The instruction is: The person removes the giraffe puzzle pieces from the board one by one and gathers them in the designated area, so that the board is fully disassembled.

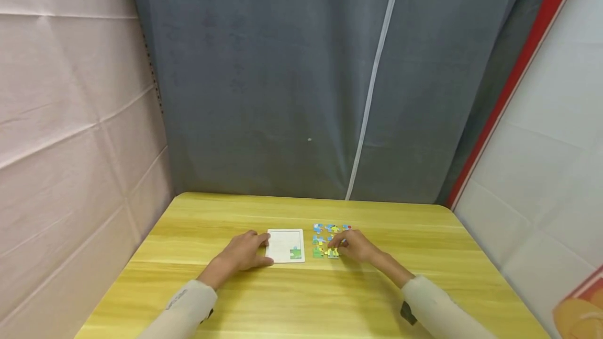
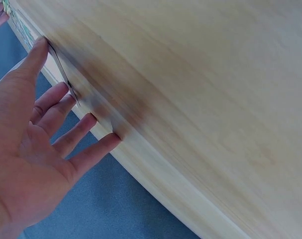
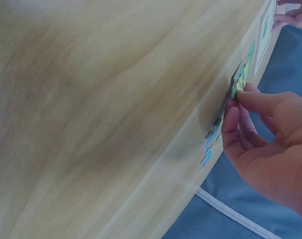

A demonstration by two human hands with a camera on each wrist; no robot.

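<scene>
Tray: white puzzle tray (image 1: 282, 245) flat on desk (image 1: 301, 297), one green piece (image 1: 296, 253) seated in its near right corner.
Left hand (image 1: 245, 252): fingers straight, resting against tray's left edge.
Right hand (image 1: 355, 246): pinching a loose piece (image 3: 236, 92) among the scattered pieces (image 1: 326, 239), just right of tray.

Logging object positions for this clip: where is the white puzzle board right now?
In the head view the white puzzle board lies flat on the wooden table, between the left hand touching its left edge and the loose puzzle pieces to its right.

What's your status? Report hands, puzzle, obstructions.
Left hand flat, fingers on puzzle tray edge. Right hand pinching a loose puzzle piece. One piece seated in tray. Nothing in the way.
</scene>
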